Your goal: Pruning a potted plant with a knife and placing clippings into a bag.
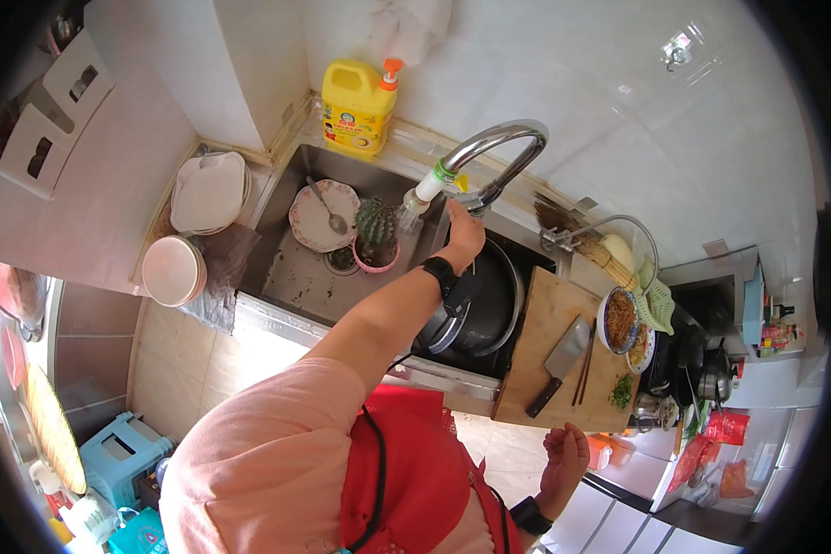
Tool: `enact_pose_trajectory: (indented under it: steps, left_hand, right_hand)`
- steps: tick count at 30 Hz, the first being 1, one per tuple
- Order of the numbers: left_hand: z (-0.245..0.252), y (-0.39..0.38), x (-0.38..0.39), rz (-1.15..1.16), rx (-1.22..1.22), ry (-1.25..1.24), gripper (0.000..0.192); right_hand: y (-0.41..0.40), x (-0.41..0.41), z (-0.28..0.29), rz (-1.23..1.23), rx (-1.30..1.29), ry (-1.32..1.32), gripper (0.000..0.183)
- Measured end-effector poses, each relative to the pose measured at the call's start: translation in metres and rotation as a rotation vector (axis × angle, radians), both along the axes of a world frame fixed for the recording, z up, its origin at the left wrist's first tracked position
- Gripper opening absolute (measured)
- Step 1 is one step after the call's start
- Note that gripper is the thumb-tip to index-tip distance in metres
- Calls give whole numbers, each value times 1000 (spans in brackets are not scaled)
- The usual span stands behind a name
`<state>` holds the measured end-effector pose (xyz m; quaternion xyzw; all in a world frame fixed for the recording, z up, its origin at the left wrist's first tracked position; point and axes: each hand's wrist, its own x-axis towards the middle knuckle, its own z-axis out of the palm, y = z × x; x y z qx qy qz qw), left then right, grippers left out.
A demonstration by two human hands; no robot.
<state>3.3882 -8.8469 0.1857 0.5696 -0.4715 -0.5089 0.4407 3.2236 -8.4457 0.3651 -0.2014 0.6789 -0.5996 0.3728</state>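
Observation:
My left hand [465, 232] reaches to the base of the chrome faucet [509, 166], fingers at its handle. Water sprays from the white faucet nozzle [426, 190] beside a potted cactus [376, 220]. The cactus stands upright in a pink pot [377, 259] in the steel sink [287, 277], next to the drain. Left of it lies a floral-rimmed plate [308, 232] with a metal spoon [336, 223] on it. My right hand [566, 453] hangs near the cutting board's front edge, fingers loosely curled, holding nothing.
A wooden cutting board [537, 311] bears a cleaver [568, 350], chopsticks [583, 374], chopped greens [621, 391] and food bowls [620, 320]. A black pan [485, 305] stands right of the sink. Stacked plates [209, 192] and bowls [173, 270] stand left; a yellow detergent jug [359, 111] stands behind.

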Motion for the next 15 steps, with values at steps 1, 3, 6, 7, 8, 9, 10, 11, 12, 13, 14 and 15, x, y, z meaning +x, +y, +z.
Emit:
enact_pose_trajectory:
  steps: [1, 3, 6, 7, 8, 9, 10, 11, 12, 13, 14, 15]
  left_hand:
    - [-1, 0, 1, 1, 1, 0, 72]
    - [-4, 0, 4, -2, -9, 0, 75]
    - [0, 12, 12, 83, 11, 216, 73]
    - [1, 19, 20, 78, 13, 216, 73]
    - [5, 27, 35, 15, 77, 474, 67]
    - [4, 33, 49, -48, 144, 731, 61]
    - [0, 38, 60, -52, 145, 729, 61]
    - [-3, 42, 75, -13, 258, 968, 50]
    - [-7, 45, 86, 22, 380, 1205, 41]
    - [-9, 46, 98, 19, 383, 1201, 41]
    - [-10, 48, 111, 78, 382, 1300, 37]
    - [-10, 48, 118, 132, 386, 1397, 33]
  right_hand:
    - [0, 1, 0, 1, 3, 2, 19]
    - [-2, 1, 0, 8, 2, 0, 19]
    - [-3, 3, -1, 11, 3, -3, 19]
    - [-3, 3, -1, 11, 4, -4, 19]
    - [-3, 3, -1, 8, 3, -6, 19]
    - [-3, 3, -3, 16, -4, -6, 18]
    - [-4, 3, -4, 23, -11, -6, 18]
    - [-7, 4, -3, 26, -14, -10, 18]
    - [-10, 4, -3, 26, 6, -13, 18]
    - [-12, 5, -3, 25, 25, -15, 18]
    - [-14, 6, -3, 26, 26, -19, 18]
    - [-16, 6, -3, 25, 28, -22, 18]
